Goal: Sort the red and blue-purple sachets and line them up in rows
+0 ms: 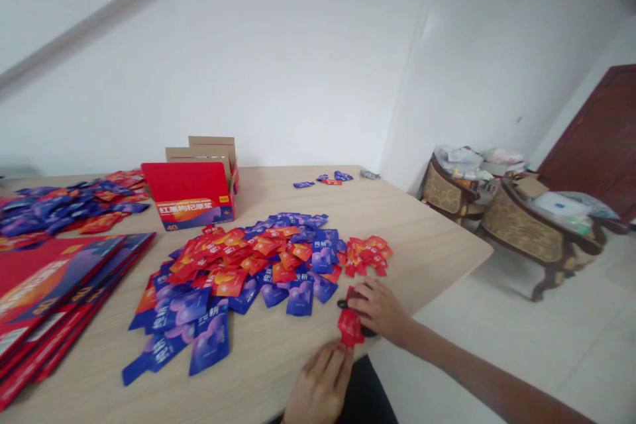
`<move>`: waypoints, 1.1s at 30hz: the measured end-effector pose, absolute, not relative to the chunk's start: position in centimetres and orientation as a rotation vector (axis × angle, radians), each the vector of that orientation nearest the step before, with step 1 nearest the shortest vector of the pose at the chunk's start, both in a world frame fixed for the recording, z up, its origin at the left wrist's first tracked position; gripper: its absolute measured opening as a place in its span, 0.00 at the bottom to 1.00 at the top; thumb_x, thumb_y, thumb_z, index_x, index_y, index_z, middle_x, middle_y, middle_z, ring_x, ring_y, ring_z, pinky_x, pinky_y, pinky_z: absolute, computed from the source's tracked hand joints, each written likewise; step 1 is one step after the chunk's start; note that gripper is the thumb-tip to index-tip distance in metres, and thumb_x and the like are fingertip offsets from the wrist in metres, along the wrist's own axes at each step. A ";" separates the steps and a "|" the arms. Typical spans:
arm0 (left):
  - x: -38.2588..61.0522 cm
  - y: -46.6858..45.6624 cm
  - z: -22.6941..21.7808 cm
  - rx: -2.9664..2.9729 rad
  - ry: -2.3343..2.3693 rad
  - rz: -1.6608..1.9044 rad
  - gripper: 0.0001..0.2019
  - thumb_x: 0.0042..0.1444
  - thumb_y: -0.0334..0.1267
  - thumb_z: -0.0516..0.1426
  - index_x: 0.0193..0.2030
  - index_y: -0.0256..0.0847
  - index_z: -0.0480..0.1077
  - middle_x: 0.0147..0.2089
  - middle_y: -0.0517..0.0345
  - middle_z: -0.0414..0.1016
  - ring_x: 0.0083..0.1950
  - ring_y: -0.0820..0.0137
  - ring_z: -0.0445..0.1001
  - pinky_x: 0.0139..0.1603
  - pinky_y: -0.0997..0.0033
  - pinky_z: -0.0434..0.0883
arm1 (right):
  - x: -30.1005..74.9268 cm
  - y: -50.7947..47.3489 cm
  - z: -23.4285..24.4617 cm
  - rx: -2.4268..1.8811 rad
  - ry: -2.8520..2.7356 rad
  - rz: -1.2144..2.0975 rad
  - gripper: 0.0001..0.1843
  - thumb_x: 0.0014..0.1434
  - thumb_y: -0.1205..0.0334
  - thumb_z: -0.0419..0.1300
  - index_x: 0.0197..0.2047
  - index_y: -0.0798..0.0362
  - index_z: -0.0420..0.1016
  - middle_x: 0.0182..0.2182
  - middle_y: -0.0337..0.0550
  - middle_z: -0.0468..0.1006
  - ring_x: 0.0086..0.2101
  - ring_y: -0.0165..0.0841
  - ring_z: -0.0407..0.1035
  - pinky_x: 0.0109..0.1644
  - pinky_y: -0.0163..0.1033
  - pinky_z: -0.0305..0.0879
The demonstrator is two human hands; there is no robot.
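Near the table's front edge, my left hand pinches the lower end of a small red packet with pale print. Just beyond it, my right hand bends its fingers over a dark object. Only black ends of that object show, so its kind is hidden. Left of my hands spreads a large heap of blue pouches and red-orange pouches. A smaller pile of red packets lies just beyond my right hand.
An open red-and-blue carton stands behind the heap. Flat printed cartons are stacked at left, with more pouches behind. A few pouches lie at the back. Loaded armchairs stand right of the table.
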State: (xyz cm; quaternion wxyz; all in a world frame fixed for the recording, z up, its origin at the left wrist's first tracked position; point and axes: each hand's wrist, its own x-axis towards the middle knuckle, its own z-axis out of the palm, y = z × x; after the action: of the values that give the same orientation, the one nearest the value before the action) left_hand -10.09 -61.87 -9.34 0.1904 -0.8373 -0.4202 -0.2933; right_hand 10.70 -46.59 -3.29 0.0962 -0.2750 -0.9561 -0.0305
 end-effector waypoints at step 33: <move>-9.6 -62.3 -8.6 -2.325 -1.257 -0.831 0.16 0.73 0.30 0.47 0.57 0.37 0.74 0.49 0.49 0.79 0.51 0.62 0.78 0.52 0.64 0.78 | 12.8 -43.2 -3.8 -0.923 -2.346 0.251 0.14 0.64 0.67 0.58 0.51 0.48 0.79 0.49 0.45 0.78 0.49 0.39 0.70 0.55 0.46 0.70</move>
State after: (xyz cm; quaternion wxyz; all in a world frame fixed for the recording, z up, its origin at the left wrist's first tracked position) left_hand -9.58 -62.33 -8.64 0.1844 -0.8247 -0.4459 -0.2949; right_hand 12.80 -43.19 -3.83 0.2996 -0.3476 -0.8834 0.0947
